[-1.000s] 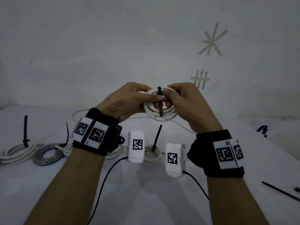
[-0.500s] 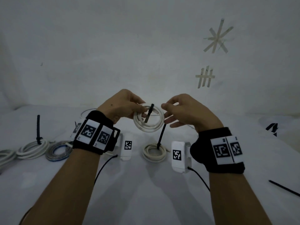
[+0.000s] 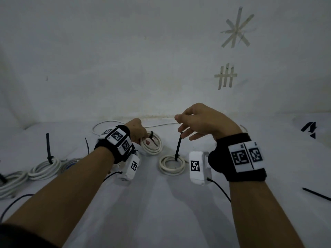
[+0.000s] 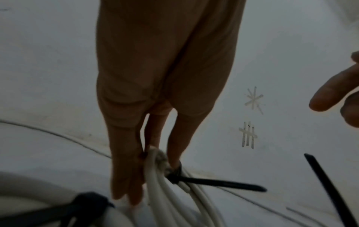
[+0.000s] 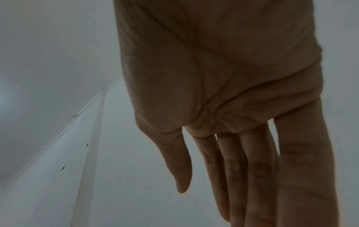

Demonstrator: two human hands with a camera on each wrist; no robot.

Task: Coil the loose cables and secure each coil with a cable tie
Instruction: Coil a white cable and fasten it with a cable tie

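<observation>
My left hand [image 3: 141, 138] pinches a white cable coil [image 3: 152, 145] low over the white table, at its upper edge. A black cable tie [image 3: 153, 139] is cinched round that coil, and its tail sticks out sideways. In the left wrist view the fingers [image 4: 134, 176] grip the coil [image 4: 167, 199] just beside the tie [image 4: 213, 183]. My right hand [image 3: 182, 127] hovers empty to the right, fingers relaxed; its palm and straight fingers [image 5: 242, 176] fill the right wrist view. A loose white cable [image 3: 111, 123] lies at the back.
A second tied coil [image 3: 172, 164] lies under my right hand with its tie tail [image 3: 178, 147] standing up. More tied coils [image 3: 44, 167] sit at the left. A loose black cable tie [image 3: 317, 194] lies at the right edge. The wall is close behind.
My right hand let go of the tie and coil and opened. My left hand carried the tied coil down and left, close to the table.
</observation>
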